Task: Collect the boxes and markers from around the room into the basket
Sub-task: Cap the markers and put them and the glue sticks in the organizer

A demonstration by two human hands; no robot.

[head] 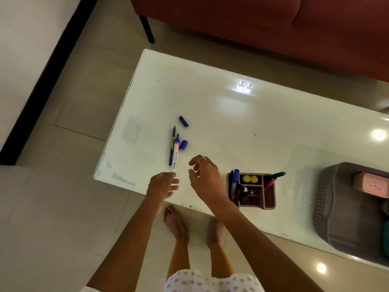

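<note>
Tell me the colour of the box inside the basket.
Pink box, in the grey basket; head view.

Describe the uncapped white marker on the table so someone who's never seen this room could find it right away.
On the white table, look near the left end, just beyond the left hand. Two pens lie side by side there; the white marker is the thicker right one, white-barrelled with a bare blue tip, unlike the slim dark pen beside it.
</note>
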